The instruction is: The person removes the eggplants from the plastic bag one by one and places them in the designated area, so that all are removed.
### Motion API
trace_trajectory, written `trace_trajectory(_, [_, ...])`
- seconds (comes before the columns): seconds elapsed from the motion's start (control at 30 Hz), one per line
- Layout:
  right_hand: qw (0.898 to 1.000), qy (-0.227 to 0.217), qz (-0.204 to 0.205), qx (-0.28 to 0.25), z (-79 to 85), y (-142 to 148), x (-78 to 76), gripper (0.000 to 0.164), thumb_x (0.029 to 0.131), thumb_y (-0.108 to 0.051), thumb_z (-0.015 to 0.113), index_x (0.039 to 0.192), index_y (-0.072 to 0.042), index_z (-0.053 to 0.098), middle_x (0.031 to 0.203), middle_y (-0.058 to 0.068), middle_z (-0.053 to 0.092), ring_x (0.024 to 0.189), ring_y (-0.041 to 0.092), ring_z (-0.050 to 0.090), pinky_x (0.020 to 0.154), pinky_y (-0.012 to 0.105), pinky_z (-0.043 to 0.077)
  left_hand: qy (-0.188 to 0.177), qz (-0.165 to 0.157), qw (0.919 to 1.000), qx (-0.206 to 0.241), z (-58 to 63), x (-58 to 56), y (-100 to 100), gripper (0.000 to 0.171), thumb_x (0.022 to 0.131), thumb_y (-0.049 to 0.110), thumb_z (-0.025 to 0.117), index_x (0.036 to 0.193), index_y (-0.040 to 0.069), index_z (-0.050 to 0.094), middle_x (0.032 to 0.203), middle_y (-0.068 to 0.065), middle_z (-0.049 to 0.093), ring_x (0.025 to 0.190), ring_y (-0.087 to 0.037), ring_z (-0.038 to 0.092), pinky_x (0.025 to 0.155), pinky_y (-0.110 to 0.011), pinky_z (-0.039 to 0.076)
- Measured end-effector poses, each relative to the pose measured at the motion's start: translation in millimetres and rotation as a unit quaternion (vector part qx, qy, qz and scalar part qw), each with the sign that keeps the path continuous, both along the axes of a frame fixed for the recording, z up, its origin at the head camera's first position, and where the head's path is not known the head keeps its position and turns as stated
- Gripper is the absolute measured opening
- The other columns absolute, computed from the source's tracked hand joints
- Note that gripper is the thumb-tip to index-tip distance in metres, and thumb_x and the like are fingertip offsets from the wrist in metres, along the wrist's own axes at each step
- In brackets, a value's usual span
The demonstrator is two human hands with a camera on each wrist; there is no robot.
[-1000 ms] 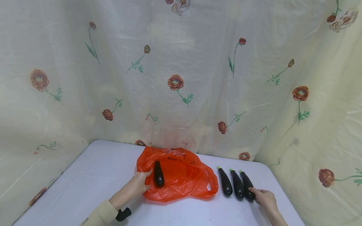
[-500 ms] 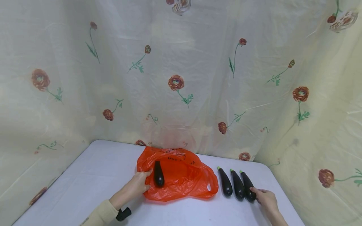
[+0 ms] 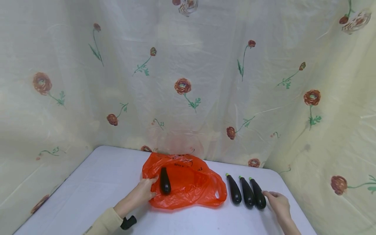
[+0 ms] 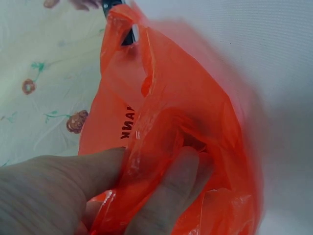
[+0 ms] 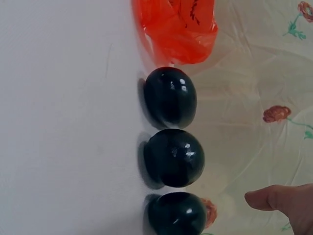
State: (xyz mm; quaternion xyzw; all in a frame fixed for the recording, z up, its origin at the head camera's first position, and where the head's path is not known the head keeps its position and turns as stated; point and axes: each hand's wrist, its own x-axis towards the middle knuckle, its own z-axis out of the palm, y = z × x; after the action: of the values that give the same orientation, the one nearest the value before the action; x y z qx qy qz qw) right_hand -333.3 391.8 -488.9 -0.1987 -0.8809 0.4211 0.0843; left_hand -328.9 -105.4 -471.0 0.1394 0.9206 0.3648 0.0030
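An orange-red plastic bag [image 3: 194, 192] lies spread on the table. My left hand [image 3: 142, 191] holds its left edge, and in the left wrist view the thin plastic runs between thumb and fingers. One dark eggplant [image 3: 165, 182] lies at the bag's left part, just right of that hand. To the right of the bag, three eggplants lie side by side, green stem ends pointing away: a left one [image 3: 234, 191], a middle one [image 3: 247, 193] and a right one [image 3: 258, 194]. My right hand [image 3: 278, 203] is beside the right one; its thumb [image 5: 269, 198] stands apart from it in the right wrist view.
The white table [image 3: 88, 192] has rounded far corners. A flower-patterned curtain [image 3: 205, 81] hangs close behind it and along both sides. A small black piece [image 3: 128, 223] sits under the left wrist.
My right hand has shifted slightly right, and its fingers have drawn back off the right eggplant. The left hand, the bag and all the eggplants look unmoved.
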Motion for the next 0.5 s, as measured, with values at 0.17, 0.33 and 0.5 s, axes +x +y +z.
trace_trajectory(0.17, [1.0, 0.008, -0.004, -0.012, 5.0, -7, 0.2, 0.07, 0.09, -0.043, 0.059, 0.131, 0.013, 0.047, 0.133, 0.036, 0.046, 0.122, 0.05, 0.044, 0.103, 0.058, 0.036, 0.009, -0.001, 1.0, -0.003, -1.0, 0.7, -1, 0.059, 0.078, -0.008, 0.071, 0.132, -0.014, 0.049, 0.125, -0.029, 0.059, 0.062, -0.014, 0.056, 0.051, -0.022, 0.05])
trace_trajectory(0.33, [0.999, 0.036, 0.016, -0.03, 14.0, -20, 1.7, 0.062, 0.089, -0.039, 0.063, 0.126, 0.011, 0.053, 0.116, 0.029, 0.062, 0.106, 0.038, 0.059, 0.087, 0.043, 0.049, 0.015, -0.006, 0.9999, -0.003, -1.5, 0.0, -2, 0.058, 0.077, -0.009, 0.072, 0.131, -0.015, 0.05, 0.127, -0.03, 0.058, 0.074, -0.018, 0.06, 0.06, -0.027, 0.056])
trace_trajectory(0.5, [0.998, 0.047, 0.03, -0.035, 23.3, -33, 0.4, 0.059, 0.089, -0.038, 0.064, 0.122, 0.01, 0.057, 0.108, 0.025, 0.067, 0.094, 0.027, 0.063, 0.07, 0.022, 0.045, 0.016, -0.008, 0.9998, 0.003, -1.3, -2.0, -3, 0.058, 0.077, -0.01, 0.071, 0.131, -0.015, 0.05, 0.132, -0.03, 0.055, 0.077, -0.02, 0.06, 0.061, -0.027, 0.056])
